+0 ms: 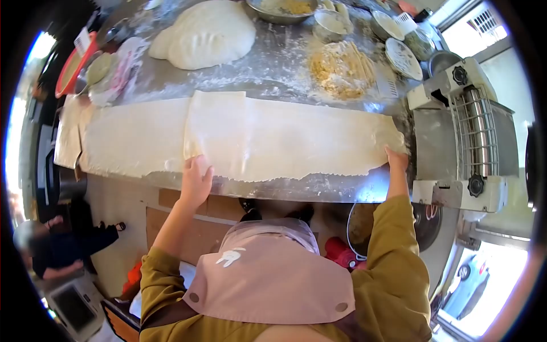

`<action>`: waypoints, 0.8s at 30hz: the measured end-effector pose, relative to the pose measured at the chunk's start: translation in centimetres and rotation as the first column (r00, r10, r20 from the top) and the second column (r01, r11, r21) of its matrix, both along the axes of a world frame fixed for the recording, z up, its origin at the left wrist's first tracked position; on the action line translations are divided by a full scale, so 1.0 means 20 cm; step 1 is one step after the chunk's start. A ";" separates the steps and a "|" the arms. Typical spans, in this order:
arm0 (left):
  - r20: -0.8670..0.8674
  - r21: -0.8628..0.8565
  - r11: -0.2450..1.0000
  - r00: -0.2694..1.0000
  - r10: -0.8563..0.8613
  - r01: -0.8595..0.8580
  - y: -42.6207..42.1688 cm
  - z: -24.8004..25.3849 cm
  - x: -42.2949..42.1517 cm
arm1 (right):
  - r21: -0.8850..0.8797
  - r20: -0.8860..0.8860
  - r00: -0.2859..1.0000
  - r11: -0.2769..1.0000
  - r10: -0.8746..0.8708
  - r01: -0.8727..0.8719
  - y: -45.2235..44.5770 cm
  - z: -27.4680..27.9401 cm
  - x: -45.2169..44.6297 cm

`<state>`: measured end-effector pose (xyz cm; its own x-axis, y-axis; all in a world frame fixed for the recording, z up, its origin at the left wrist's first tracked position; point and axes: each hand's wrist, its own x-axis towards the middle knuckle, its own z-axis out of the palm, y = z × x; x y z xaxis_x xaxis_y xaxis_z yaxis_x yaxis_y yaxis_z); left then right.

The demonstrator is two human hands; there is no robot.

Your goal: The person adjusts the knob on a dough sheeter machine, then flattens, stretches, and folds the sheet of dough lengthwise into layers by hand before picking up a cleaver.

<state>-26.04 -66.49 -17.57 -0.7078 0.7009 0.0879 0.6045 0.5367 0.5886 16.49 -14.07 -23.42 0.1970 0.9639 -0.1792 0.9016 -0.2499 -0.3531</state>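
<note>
A long, pale dough sheet (319, 137) lies across the metal table along its near side, with a doubled, overlapping section (216, 122) left of the middle. My left hand (196, 181) rests at the near edge of that overlap, fingertips on the dough and thumb held apart. At the sheet's right end, my right hand (398, 161) grips the edge, thumb on top and the other fingers mostly hidden underneath. The sheet's near edge is ragged.
A big dough mound (208, 34) and a floury yellow heap (342, 71) sit farther back, near several bowls (333, 25). A roller machine (476, 134) stands at the right. A red container (74, 68) is at far left. Another person (62, 248) is at lower left.
</note>
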 end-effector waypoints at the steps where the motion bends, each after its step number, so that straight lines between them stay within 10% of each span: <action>1: 0.021 0.014 1.000 1.000 -0.012 0.012 0.00 0.01 -0.02 | -0.085 -0.079 0.997 0.996 -0.026 0.020 0.01 0.02 0.00; 6: 0.021 0.076 0.994 0.996 -0.083 0.081 0.17 0.09 -0.04 | -0.020 -0.258 0.914 0.948 -0.312 0.318 0.05 -0.10 0.04; 10: 0.026 0.158 0.978 0.989 -0.145 0.139 0.30 0.12 -0.01 | 0.032 -0.284 0.952 0.992 -0.110 0.125 0.13 -0.22 0.10; 14: 0.120 0.294 0.942 0.972 -0.203 0.160 0.43 0.16 0.07 | 0.163 -0.739 0.673 0.979 0.042 0.118 -0.31 0.28 -0.36; 16: 0.197 0.309 0.937 0.953 -0.229 0.162 0.54 0.19 0.11 | 0.172 -0.632 0.768 0.985 0.103 0.009 -0.41 0.45 -0.50; 24: 0.814 0.508 0.827 0.448 -0.369 -0.242 1.06 0.08 0.15 | 0.320 -0.607 0.623 0.869 0.494 -0.377 -0.96 0.89 -1.29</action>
